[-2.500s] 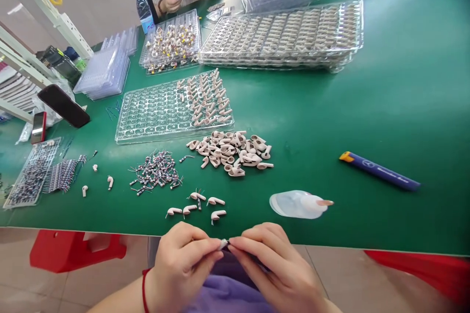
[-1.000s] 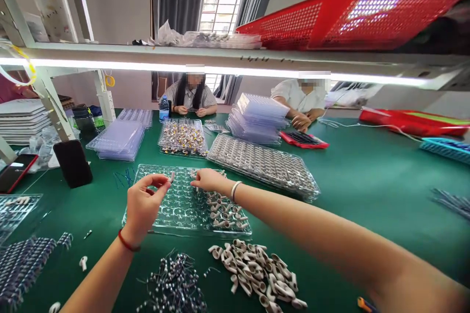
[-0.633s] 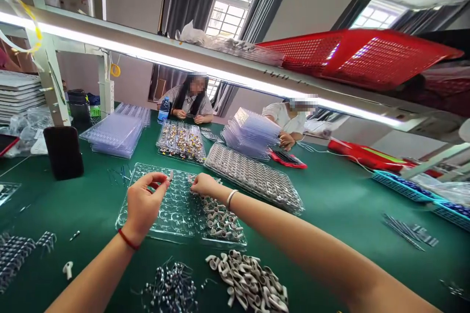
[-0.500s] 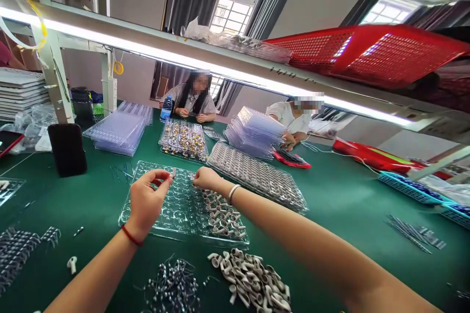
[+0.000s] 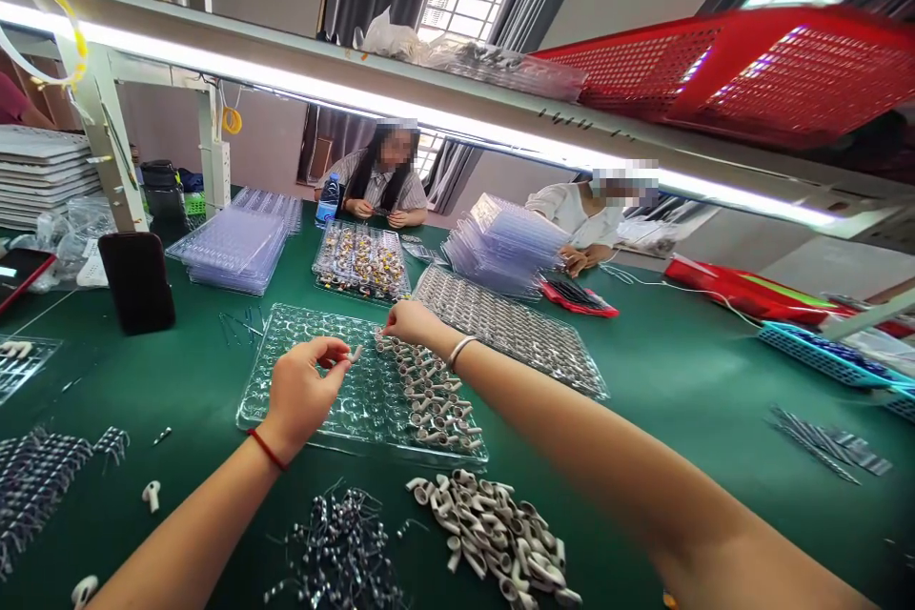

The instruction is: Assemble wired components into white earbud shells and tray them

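Observation:
My left hand (image 5: 304, 391) hovers over the clear compartment tray (image 5: 300, 381), pinching a small beige plastic part (image 5: 353, 355) between thumb and forefinger. My right hand (image 5: 409, 321) reaches to the tray's far edge, fingers curled down onto the top of the row of beige parts (image 5: 429, 396) that fills the tray's right columns; what its fingertips hold is hidden. A loose pile of the same beige parts (image 5: 493, 534) lies on the green table near me, beside a heap of small wire-legged components (image 5: 343, 553).
A filled tray stack (image 5: 515, 334), a tray of coloured parts (image 5: 361, 259) and stacks of empty trays (image 5: 233, 248) (image 5: 504, 243) stand farther back. Two people work across the table. A black phone (image 5: 135, 281) stands at left. A red basket (image 5: 721, 67) sits on the overhead shelf.
My hands rose from my lap to the tray as my head lifted. In the last half second my left hand drew back toward me with its part, while the right stayed at the tray's far edge.

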Tool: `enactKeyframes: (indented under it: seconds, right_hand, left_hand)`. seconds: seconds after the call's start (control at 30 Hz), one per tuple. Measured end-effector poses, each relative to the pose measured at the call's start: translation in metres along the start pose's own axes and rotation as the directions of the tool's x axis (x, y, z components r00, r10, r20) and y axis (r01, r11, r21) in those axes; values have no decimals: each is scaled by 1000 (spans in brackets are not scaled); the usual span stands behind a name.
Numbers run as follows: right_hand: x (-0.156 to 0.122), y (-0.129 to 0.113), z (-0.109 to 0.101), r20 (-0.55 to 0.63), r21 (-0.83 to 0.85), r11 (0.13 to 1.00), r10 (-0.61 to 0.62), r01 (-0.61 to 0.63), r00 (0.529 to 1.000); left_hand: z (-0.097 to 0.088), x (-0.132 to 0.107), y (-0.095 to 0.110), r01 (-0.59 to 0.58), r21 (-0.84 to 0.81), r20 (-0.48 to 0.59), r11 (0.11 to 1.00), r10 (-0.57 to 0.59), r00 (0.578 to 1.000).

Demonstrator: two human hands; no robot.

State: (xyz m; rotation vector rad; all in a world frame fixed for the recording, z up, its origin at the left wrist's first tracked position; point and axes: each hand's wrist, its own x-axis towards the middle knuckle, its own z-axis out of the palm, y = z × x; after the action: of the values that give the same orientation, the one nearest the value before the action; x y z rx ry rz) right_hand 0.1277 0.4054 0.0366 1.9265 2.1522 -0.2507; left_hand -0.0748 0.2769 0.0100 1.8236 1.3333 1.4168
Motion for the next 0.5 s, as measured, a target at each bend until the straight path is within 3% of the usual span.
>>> enactKeyframes:
  seconds: [0.17, 0.3, 0.37, 0.5]
  right_hand:
    - [-32, 27, -17, -60, 16, 996, -85, 86, 995]
    - [-93, 56, -18, -194, 14, 979, -196, 202, 961]
    - [-136, 72, -11, -312, -3, 963, -256, 268, 915]
    - [-225, 115, 20, -567, 13, 933, -289, 359, 772]
  left_hand:
    - [19, 8, -6, -76, 195, 181, 978, 40, 983]
    - [43, 43, -10, -234, 298, 391, 925, 105, 914]
    - [55, 63, -12, -292, 326, 473, 899, 112, 874]
    - [74, 87, -20, -330, 380, 568, 864, 64, 821]
